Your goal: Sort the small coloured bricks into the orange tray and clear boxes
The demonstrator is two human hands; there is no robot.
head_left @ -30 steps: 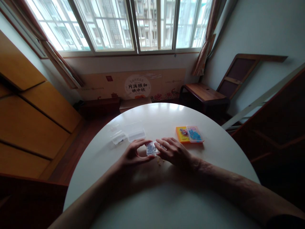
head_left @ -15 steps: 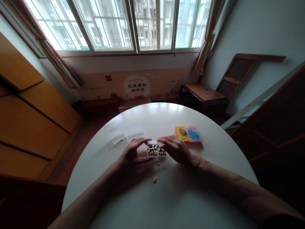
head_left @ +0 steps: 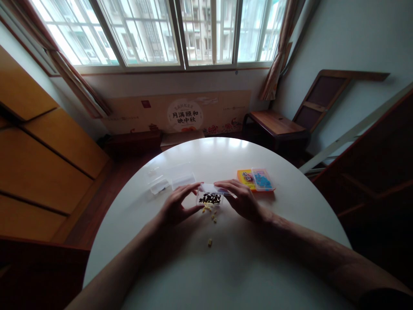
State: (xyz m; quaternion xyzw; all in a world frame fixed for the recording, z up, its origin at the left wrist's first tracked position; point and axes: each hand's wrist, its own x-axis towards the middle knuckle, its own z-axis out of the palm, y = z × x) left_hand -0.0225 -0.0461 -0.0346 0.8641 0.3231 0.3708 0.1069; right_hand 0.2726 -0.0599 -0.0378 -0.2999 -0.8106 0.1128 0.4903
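A small clear box (head_left: pixel 200 199) of dark pieces (head_left: pixel 211 198) sat at mid-table; take it as the clock's centre. Its pale flap (head_left: pixel 209 188) stood along the far edge, too washed out to trace. Yellow bits (head_left: pixel 207 208) clustered at six o'clock, too small to identify, with one piece (head_left: pixel 210 243) farther out.

At nine, the left hand (head_left: pixel 178 206) curved in a wide C, holding the box by its side between fingers and thumb. At three, the right hand (head_left: pixel 242 199) arched over the corner, fingertips at the flap; its thumb was hidden, so its grip could not be told.

At two, a clear case of blue pieces (head_left: pixel 263 180) partly covered a yellow-orange box (head_left: pixel 244 178). Two see-through containers (head_left: pixel 183 180) lay around ten, outlines faint. The round white table (head_left: pixel 226 271) was cut off below.
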